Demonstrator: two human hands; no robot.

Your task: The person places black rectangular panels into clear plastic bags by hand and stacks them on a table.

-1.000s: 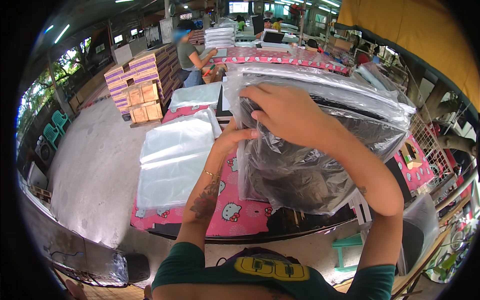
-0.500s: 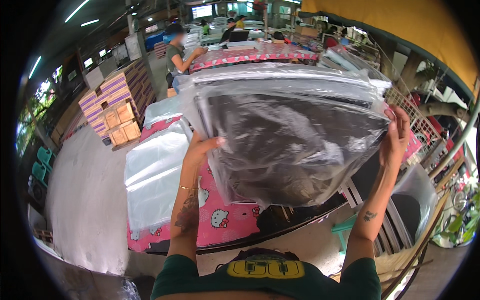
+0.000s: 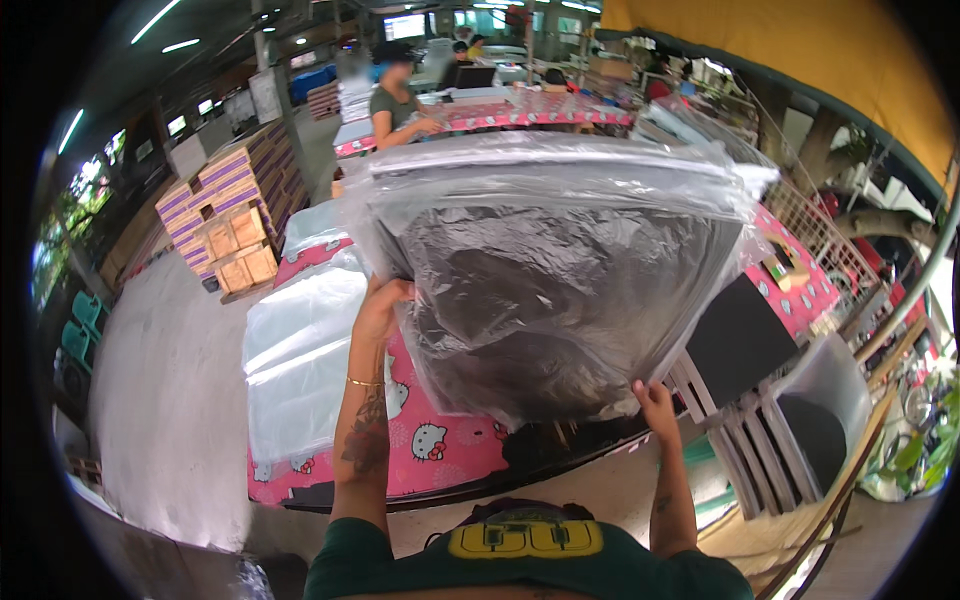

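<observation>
A clear plastic bag [image 3: 560,300] with a flat dark panel inside stands tilted in front of me, its film wrinkled and shiny. Around the bag's left edge my left hand [image 3: 380,306] is closed, the thumb resting on the front film. My right hand [image 3: 656,404] pinches the lower right corner of the bag. More wrapped flat pieces appear behind its top edge. Beneath lies a table with a pink printed cloth [image 3: 455,455], and to the left of my left hand is a pile of clear plastic sleeves [image 3: 295,365].
At the right, a black-topped panel [image 3: 742,335] lies by several upright grey-edged panels [image 3: 745,470]. Stacked wooden frames [image 3: 235,250] stand at the left. Beyond the bag, another person [image 3: 393,105] is at a second pink-covered table [image 3: 560,112]. Green chairs [image 3: 82,330] stand far left.
My right hand has moved from the bag's upper right edge down to its lower right corner. My left hand stays on the left edge. The other person has shifted right and nearer.
</observation>
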